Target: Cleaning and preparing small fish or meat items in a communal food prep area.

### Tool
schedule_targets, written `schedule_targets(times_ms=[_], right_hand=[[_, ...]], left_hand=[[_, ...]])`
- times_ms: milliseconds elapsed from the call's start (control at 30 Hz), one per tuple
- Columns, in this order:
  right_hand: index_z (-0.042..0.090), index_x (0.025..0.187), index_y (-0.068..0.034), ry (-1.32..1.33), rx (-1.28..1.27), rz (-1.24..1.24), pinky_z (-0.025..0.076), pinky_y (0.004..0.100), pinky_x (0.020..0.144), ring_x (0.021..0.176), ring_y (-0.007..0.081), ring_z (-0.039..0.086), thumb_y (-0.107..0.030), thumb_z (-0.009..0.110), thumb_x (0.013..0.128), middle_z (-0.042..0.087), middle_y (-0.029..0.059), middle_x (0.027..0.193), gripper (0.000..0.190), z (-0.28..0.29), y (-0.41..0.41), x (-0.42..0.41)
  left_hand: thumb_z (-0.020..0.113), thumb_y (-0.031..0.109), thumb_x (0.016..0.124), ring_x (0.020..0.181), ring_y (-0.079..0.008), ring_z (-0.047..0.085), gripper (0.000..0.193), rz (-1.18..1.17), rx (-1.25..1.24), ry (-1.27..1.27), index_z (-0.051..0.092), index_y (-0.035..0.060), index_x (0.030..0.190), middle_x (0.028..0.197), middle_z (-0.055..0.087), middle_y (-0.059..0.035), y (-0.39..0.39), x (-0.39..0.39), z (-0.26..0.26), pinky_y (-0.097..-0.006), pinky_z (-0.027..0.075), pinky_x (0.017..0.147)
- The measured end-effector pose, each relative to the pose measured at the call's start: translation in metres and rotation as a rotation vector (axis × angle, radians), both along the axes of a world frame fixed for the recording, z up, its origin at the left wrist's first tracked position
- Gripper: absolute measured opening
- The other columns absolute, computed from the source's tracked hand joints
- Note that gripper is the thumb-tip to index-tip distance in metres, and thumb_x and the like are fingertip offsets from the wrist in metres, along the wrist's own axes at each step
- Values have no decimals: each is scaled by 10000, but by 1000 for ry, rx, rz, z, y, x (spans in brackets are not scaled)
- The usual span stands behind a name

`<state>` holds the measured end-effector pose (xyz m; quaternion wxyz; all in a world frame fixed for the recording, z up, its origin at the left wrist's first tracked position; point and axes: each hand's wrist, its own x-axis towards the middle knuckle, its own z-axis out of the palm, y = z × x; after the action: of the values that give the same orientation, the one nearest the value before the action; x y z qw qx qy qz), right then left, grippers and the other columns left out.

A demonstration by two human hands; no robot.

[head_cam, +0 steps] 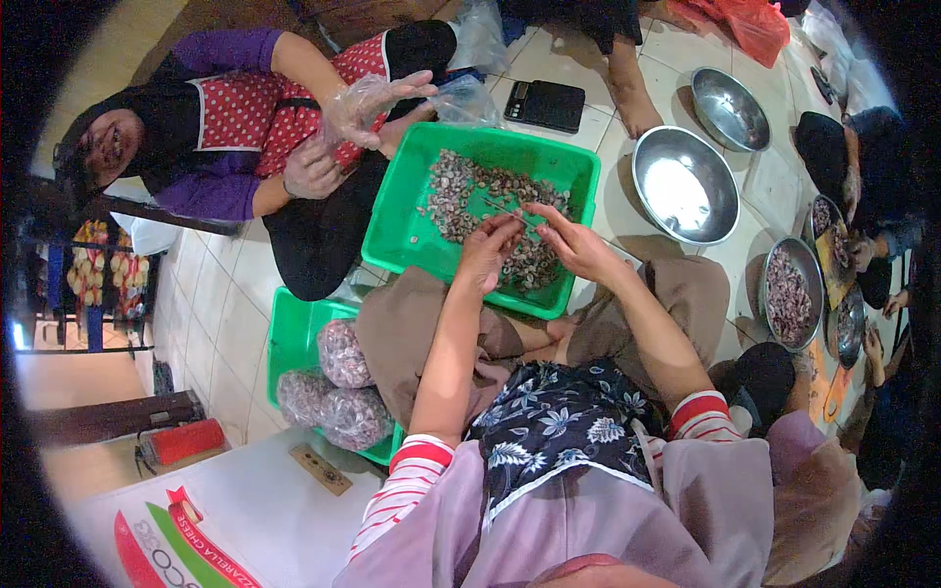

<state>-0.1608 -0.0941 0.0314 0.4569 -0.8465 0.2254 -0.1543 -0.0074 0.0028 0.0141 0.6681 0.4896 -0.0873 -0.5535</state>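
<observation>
A green plastic tub (397, 242) stands in front of my crossed legs. Small grey-brown food pieces (452, 195) are spread over its bottom, too small to name surely. Both my hands are above the tub, with the fingertips close together. My left hand (485, 253) pinches a thin stick (496, 204), whose far end points up and left over the pieces. At the stick's near end is my right hand (577, 242), its index finger and thumb around it; whether they grip the stick or a small piece cannot be told.
A person in a dotted apron (239, 110) sits left, wearing clear plastic gloves. Another green tub (283, 323) holds filled plastic bags (345, 353). A black scale (544, 105), steel bowls (684, 184) and a bowl of dark pieces (790, 294) stand around; other people sit right.
</observation>
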Motion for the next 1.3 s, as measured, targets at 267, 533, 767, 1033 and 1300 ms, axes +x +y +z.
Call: schedule_targets(times_ms=[267, 533, 767, 1033, 1300], right_hand=[[313, 1308, -180, -30, 66, 79, 383, 379, 899, 1082, 358, 480, -238, 350, 923, 498, 186, 1177, 391, 3, 2, 6], [395, 1118, -68, 19, 260, -8, 401, 321, 723, 766, 231, 491, -221, 335, 938, 513, 142, 903, 243, 5, 15, 15], [402, 1033, -68, -139, -147, -13, 427, 311, 591, 725, 203, 504, -254, 345, 939, 485, 153, 797, 216, -12, 9, 23], [407, 1050, -115, -88, 166, -122, 376, 250, 457, 519, 117, 467, -312, 334, 936, 485, 40, 675, 239, -19, -26, -3], [317, 1282, -137, 30, 212, -70, 429, 343, 674, 694, 276, 554, -229, 360, 931, 550, 178, 859, 365, 7, 17, 10]], left_hand=[[561, 46, 806, 788, -120, 572, 165, 6, -85, 35, 585, 39, 969, 941, 615, -55, 3, 13, -20, -235, 465, 716], [630, 87, 756, 753, -143, 584, 202, -86, -27, -32, 601, -23, 923, 840, 619, -71, 4, -2, -19, -251, 462, 663], [645, 95, 750, 729, -121, 586, 166, -184, -43, -27, 620, -14, 873, 786, 629, -57, 7, -4, -14, -219, 465, 664], [626, 93, 771, 851, -130, 587, 259, -203, -125, 71, 564, 2, 1006, 930, 613, -55, 9, -2, 6, -231, 474, 752], [593, 59, 791, 913, -154, 577, 214, -35, -67, 26, 560, 17, 999, 966, 608, -71, 6, 6, -4, -244, 466, 824]])
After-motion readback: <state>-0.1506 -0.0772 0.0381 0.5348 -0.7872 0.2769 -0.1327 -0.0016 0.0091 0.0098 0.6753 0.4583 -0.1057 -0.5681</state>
